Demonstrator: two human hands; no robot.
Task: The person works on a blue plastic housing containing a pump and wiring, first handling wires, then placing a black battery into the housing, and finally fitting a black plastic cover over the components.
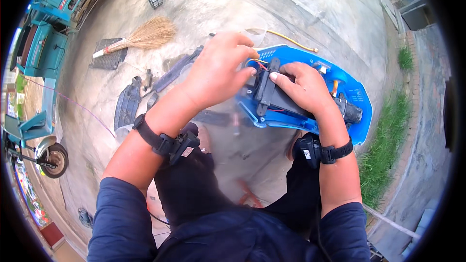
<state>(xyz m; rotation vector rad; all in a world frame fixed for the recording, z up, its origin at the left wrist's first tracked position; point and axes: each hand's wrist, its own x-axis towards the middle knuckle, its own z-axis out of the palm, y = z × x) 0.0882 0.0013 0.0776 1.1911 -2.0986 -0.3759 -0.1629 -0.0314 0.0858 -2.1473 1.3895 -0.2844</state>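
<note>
A blue plastic housing (360,98) lies on the ground in front of me with its inside facing up. A black box-shaped unit (286,98) sits in it, with a black bar (264,90) across its left end. My right hand (307,86) holds this unit from above, its thumb on the bar and its fingers curled over the far side. My left hand (221,68) hovers at the unit's left end, thumb and index finger apart. Thin red and yellow wires (262,63) run close to those fingertips. A black cylindrical part (350,110) sits at the housing's right end.
A straw broom (150,34) and a black curved plastic part (128,102) lie to the left. Beyond the housing runs a yellow hose (293,42). A blurred red tool (250,194) is on the ground between my legs. A teal three-wheeled vehicle (48,48) stands at far left; grass (388,140) grows at right.
</note>
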